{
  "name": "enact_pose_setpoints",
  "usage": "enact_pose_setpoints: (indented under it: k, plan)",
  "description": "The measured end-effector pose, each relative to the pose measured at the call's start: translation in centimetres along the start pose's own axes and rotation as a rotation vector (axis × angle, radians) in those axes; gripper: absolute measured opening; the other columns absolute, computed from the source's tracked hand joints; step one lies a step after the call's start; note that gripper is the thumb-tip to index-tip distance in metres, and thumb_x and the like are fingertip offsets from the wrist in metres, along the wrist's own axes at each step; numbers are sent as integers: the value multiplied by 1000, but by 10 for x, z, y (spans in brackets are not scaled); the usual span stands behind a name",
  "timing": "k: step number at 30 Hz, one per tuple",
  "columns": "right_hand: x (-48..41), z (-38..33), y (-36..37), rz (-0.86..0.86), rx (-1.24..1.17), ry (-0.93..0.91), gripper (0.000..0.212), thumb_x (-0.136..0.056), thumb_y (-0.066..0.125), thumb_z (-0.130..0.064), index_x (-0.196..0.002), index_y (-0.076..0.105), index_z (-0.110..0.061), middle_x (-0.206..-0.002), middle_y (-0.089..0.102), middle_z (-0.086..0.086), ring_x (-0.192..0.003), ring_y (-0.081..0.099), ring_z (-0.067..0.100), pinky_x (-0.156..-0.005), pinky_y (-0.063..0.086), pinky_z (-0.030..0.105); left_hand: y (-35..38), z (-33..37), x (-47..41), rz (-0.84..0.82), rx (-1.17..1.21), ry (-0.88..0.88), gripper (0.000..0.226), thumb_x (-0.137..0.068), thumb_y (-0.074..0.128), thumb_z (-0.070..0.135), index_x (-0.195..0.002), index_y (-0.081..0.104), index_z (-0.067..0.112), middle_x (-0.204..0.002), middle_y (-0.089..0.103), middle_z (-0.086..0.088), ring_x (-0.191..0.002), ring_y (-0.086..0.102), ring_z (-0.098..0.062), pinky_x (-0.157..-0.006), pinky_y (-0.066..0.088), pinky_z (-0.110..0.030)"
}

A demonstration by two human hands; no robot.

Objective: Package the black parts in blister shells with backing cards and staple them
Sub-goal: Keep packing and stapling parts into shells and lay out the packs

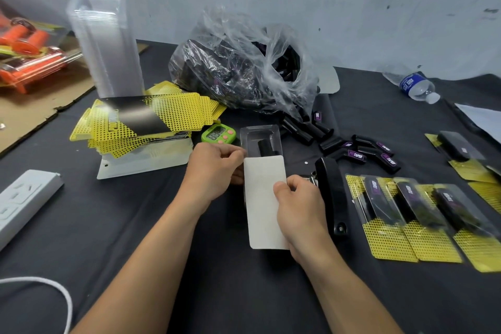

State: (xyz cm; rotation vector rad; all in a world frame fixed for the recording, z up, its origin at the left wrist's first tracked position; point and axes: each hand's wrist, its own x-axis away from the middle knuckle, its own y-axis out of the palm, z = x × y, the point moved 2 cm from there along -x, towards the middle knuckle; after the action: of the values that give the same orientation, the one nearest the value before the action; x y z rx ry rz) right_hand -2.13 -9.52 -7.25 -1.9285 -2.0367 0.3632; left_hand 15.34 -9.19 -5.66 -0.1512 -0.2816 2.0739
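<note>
- Right grip (301, 206) is clamped on the backing card (264, 203), thumb on top at its right edge, fingers curled under.
- Left grip (214, 168) pinches the card's far-left corner, right where it meets the blister shell (260, 134). Cannot tell if it also catches the shell edge.
- Card lies white side up, mid worktop (230, 293), long axis near-to-far. Its far end overlaps the shell's near part; its near end sticks out toward the person.
- Shell sits straight beyond the card on the same axis, with one black part (266, 148) in it, partly covered by the card.
- Key relation: the shell is on the far side of both grips, so the push looks to be straight away along the card's length. Left grip is nearer the shell. Right grip is nearer the card's middle and looks placed to drive it.
- Judgement: card insertion is under way; this pack is not yet stapled.
- Stapler (329, 192) lies just right of the right grip, so the right hand is nearer to it.
- Finished packs (406, 214) lie in a row right of the stapler. Loose black parts (360, 150) are far-right of the shell.
- Far side: clear bag (238, 68) of parts, card stack (141, 119), and shell stack (105, 43) at far left. Green timer (218, 135) is just left of the shell.
</note>
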Motion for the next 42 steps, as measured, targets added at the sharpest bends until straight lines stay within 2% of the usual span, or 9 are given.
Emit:
enact_pose_setpoints:
  k: [6, 9, 13, 16, 23, 28, 35, 38, 42]
  plan:
    - [-1, -1, -2, 16, 16, 15, 36, -99, 55, -18, -66, 43, -14, -62, 51, 0, -63, 45, 21, -60, 36, 36, -2, 1, 4, -50, -43, 11, 20, -82, 77, 5, -98, 80, 16, -77, 79, 6, -66, 76, -16, -61, 62, -26]
    - [2, -4, -3, 1, -2, 19, 32, -96, 59, -21, -67, 47, -13, -62, 55, -1, -62, 49, 23, -58, 40, 39, 0, 1, 5, -21, -169, 64, 30, -77, 80, 10, -105, 80, 16, -75, 76, 10, -69, 73, 0, -62, 57, -13]
    - [8, -6, -4, -65, -59, 36, 24, -80, 75, -24, -79, 58, -7, -72, 72, 6, -71, 71, 31, -61, 58, 48, 7, 7, 14, 24, -311, 146, 41, -75, 78, 14, -116, 78, 20, -79, 70, 21, -76, 64, 16, -64, 45, 3]
    - [6, -5, -5, -70, -34, 58, 21, -81, 75, -21, -82, 60, -7, -73, 74, 5, -71, 73, 30, -61, 60, 49, 10, 9, 17, 2, -334, 126, 48, -76, 76, 14, -123, 74, 22, -81, 70, 21, -75, 66, 10, -63, 47, 1]
    - [4, -3, -6, -71, 0, 57, 23, -85, 74, -23, -79, 57, -9, -68, 70, 3, -65, 69, 26, -46, 46, 28, 11, 3, 12, 7, -206, -21, 43, -77, 75, 11, -116, 77, 28, -84, 69, 23, -77, 64, 11, -59, 45, -2]
    - [3, -4, -7, -86, -11, 66, 23, -90, 71, -22, -84, 57, -5, -79, 73, 10, -76, 72, 33, -54, 56, 42, 5, -1, 6, -62, -32, -87, 40, -76, 76, 1, -109, 79, 25, -90, 77, 9, -81, 76, -12, -73, 64, -30]
    - [3, -5, -8, -43, -23, 73, 22, -92, 67, -21, -85, 54, -6, -82, 72, 12, -81, 71, 38, -66, 59, 52, 5, 0, 8, -202, 54, -57, 47, -76, 82, 4, -109, 73, 36, -90, 78, 3, -78, 77, -10, -65, 63, -27]
    - [3, -5, -8, -43, -23, 76, 22, -92, 67, -21, -84, 53, -6, -82, 72, 12, -80, 71, 37, -66, 59, 51, 4, 0, 8, -250, 89, -82, 54, -76, 85, -2, -116, 72, 32, -83, 78, 11, -75, 77, -12, -62, 61, -24]
    - [2, -4, -8, -54, -22, 73, 22, -91, 68, -24, -85, 57, -7, -80, 73, 9, -78, 72, 34, -61, 59, 45, 1, -1, 5, -235, 157, -122, 56, -78, 78, -12, -123, 73, 19, -79, 78, 1, -71, 77, -16, -62, 60, -25]
